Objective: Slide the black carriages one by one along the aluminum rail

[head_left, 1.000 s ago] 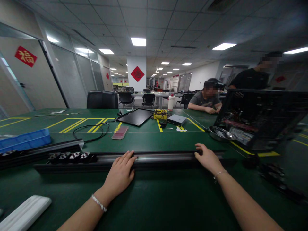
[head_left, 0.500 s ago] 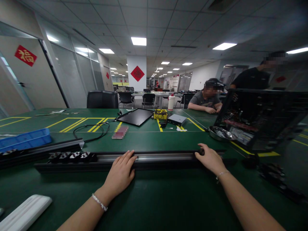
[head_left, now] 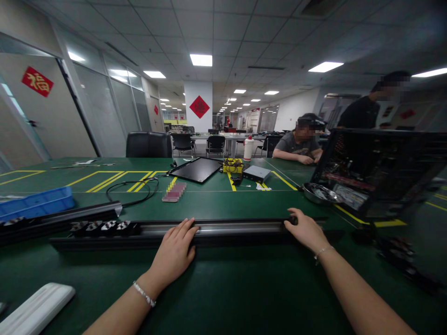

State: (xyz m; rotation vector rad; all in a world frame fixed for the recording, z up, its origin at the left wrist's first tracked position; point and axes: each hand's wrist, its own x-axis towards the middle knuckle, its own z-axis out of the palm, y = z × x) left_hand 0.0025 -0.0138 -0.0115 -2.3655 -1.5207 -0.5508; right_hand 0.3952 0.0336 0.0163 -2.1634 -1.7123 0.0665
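Observation:
A long black aluminium rail (head_left: 213,228) with a silver groove lies across the green table mat (head_left: 223,279) in front of me. My left hand (head_left: 173,244) is on the rail, fingers curled over it. My right hand (head_left: 303,229) grips it farther right, fingertips beside a small black knob (head_left: 292,220). A second black rail (head_left: 59,216) lies behind it at the left, with several small connectors (head_left: 104,226) between them. A white foam bar (head_left: 37,309) lies near my left forearm.
A blue plastic crate (head_left: 37,203) sits far left. A black cable (head_left: 132,191), a black panel (head_left: 195,169) and a small grey box (head_left: 256,173) lie beyond the rail. At right stand a steel bowl (head_left: 320,193) and an open computer case (head_left: 377,172). One person sits (head_left: 298,144); another stands (head_left: 359,114).
My right hand's fingers have slid down the rail's far side to the small black knob. My left hand has not moved. The standing person has shifted slightly.

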